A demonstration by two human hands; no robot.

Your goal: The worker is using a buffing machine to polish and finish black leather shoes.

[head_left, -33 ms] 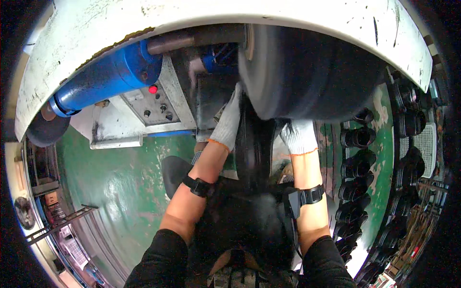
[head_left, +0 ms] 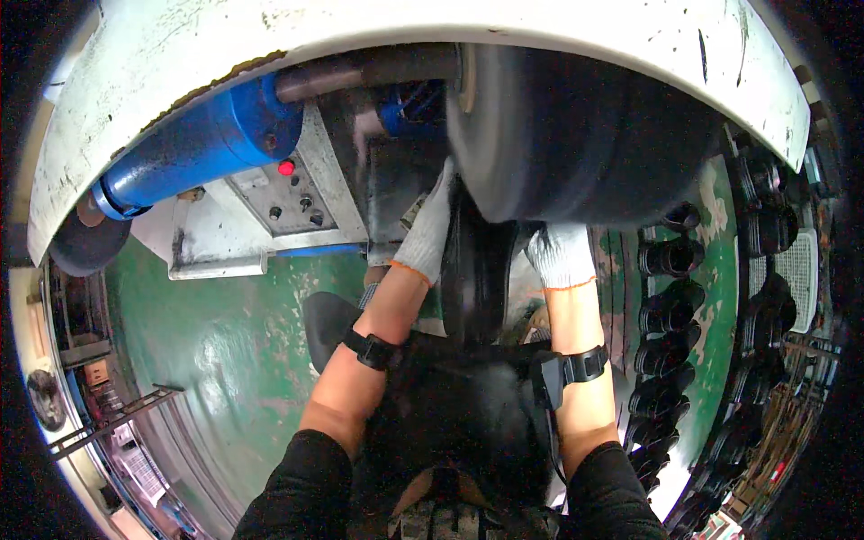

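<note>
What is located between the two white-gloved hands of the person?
In the head view, a long black object lies between the left hand and the right hand, below the large dark roller; its exact kind is unclear.

Blue cylindrical housing [head_left: 200,147]: glossy painted metal. Broad black wheel [head_left: 585,135]: matt. White gloves [head_left: 565,256]: ribbed knit cloth. Green floor [head_left: 211,310]: glossy, patchy paint.

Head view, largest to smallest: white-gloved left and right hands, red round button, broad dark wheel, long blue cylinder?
1. Broad dark wheel
2. Long blue cylinder
3. White-gloved left hand, right hand: too alike to rank
4. Red round button
</note>
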